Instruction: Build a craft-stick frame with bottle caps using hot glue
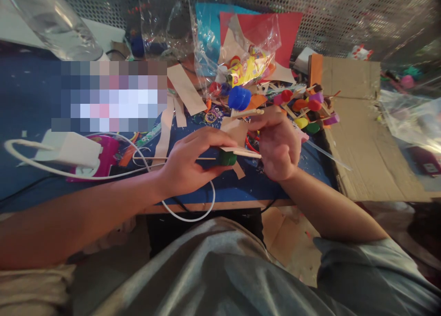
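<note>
With the clock face centred on the green cap [227, 158], our left hand [186, 162] came in from 9 o'clock and gripped the cap between thumb and fingers, close to the near edge of the desk [248, 192]. A thin stick [206, 159] ran from the cap toward 9 o'clock, partly hidden by that hand, and a pale flat strip [246, 154] lay along the cap's upper side, pointing to 3 o'clock.

Our right hand [253, 123] was at 2 o'clock, its fingers curled near a pale stick [248, 113] beside the blue caps [239, 98]; we could not tell whether it held anything.

The blue caps sat at 12 o'clock, with a yellow packet [251, 68] in clear plastic beyond. At 2 o'clock was a cluster of coloured caps and sticks [313, 105], at 3 o'clock the brown cardboard [365, 137], at 11 o'clock some paper strips [186, 91], and at 9 o'clock a white adapter [69, 151] and its looping cable [20, 164].
</note>
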Demonstrator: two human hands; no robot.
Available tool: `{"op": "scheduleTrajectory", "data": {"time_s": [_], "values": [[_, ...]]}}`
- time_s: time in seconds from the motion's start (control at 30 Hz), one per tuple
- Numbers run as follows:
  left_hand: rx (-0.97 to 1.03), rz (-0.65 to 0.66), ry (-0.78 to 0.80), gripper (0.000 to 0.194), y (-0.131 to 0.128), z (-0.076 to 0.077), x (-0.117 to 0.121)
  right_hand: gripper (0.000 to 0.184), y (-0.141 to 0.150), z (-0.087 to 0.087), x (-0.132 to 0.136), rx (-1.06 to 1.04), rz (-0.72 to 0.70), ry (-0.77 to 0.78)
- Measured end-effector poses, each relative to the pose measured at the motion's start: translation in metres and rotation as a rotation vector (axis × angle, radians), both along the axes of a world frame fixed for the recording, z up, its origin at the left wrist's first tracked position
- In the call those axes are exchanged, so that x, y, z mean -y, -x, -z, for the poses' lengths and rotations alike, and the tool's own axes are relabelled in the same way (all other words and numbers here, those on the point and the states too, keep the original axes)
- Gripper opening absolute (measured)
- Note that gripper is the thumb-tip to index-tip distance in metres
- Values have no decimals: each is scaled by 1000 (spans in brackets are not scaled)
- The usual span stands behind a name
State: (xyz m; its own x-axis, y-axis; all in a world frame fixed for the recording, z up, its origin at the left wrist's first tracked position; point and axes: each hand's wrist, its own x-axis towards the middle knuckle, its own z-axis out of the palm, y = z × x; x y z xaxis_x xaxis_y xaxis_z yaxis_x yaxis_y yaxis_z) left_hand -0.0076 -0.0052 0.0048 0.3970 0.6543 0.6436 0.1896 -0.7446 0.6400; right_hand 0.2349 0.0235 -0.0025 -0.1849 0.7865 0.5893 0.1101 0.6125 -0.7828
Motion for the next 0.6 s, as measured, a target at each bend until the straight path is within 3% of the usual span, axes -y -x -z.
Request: {"op": "scheduleTrajectory", "data": {"time_s": [0.1, 0.23, 0.6], "values": [[54, 36, -54, 37, 0, -2, 2, 52, 5, 3, -1, -87, 1, 75], [56, 43, -72, 38, 0, -1, 2, 56, 9, 0, -3, -54, -47, 234], [19, 72, -147, 40, 0, 0, 0, 53, 11, -6, 3, -20, 13, 203]]}}
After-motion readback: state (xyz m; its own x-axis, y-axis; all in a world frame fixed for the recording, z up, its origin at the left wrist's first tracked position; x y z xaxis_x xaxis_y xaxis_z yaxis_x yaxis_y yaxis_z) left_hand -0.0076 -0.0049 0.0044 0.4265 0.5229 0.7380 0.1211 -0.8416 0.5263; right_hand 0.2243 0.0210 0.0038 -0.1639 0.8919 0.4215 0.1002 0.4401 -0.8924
